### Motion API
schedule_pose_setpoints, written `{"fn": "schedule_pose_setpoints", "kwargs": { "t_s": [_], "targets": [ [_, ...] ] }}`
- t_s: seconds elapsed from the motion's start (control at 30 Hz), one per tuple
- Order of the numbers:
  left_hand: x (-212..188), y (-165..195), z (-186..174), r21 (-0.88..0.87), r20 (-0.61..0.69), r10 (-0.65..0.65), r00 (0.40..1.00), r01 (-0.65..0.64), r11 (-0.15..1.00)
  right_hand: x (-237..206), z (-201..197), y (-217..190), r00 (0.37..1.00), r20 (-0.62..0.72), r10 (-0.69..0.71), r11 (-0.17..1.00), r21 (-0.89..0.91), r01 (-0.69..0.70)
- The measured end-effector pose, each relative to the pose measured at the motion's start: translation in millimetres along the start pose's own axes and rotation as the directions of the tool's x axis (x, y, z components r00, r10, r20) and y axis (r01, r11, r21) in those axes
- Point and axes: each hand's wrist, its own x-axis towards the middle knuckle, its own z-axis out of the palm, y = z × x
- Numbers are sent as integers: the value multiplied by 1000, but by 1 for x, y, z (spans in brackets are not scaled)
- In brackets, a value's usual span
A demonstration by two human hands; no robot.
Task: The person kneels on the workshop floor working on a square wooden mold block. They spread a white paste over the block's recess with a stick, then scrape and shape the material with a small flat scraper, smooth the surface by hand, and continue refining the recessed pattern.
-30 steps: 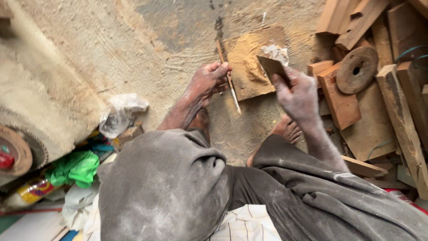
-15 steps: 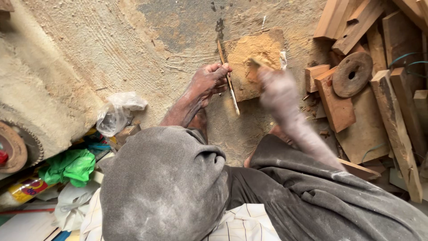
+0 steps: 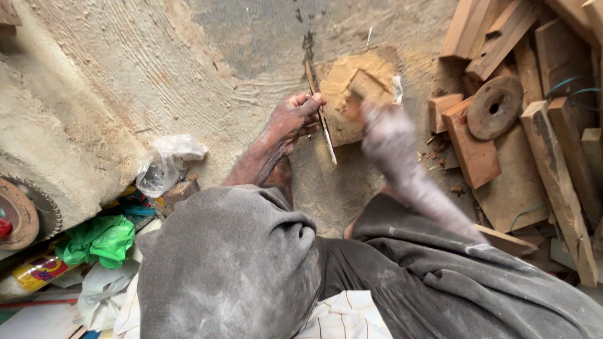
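Chisel point(image 3: 321, 119): standing upright beside sawdust-covered wood block point(image 3: 352, 94) on floor.
Left hand point(image 3: 292, 119): grip closing around chisel.
Right hand point(image 3: 386, 129): blurred, gripping flat wooden piece point(image 3: 364, 85).
Risk: a glancing strike likely hitting fingers.

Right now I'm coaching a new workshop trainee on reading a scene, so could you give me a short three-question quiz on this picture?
1. True or false: the left hand holds a thin pale wooden strip against the sawdust-covered square board.
2. Which thing lies to the right of that board? A) round rusty metal disc with a centre hole B) green plastic bag C) clear crumpled plastic bag
3. Fill in: the right hand shows as a ____ in the picture, holding a small flat wooden block.

Key: 1 true; 2 A; 3 blur.
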Motion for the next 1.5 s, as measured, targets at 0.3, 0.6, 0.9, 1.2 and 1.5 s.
{"fn": "schedule_pose_setpoints", "kwargs": {
  "t_s": [0.3, 0.6, 0.9, 1.2, 1.5],
  "targets": [
    [-4, 6, 5, 16, -7, -27, 1000, 27, 1000, 8, -15, 15, 992, 100, 81, 989, 112, -93],
    [-8, 16, 12, -2, 12, -18, 1000, 18, 1000, 12, -4, 48, 975, 201, 90, 984, 131, -118],
    [-5, 13, 12, -6, 6, -22, 1000, 22, 1000, -5, -19, 4, 991, 135, -13, 989, 149, -7],
    [-5, 38, 2, 304, -39, 15, 999, -3, 953, 5, -13, 38, 990, 125, 64, 997, 39, -69],
    [32, 45, 4, 132, -7, 310, 951, -307, 943, -16, -34, 37, 843, 252, 476, 756, 372, -538]
  ]
}}
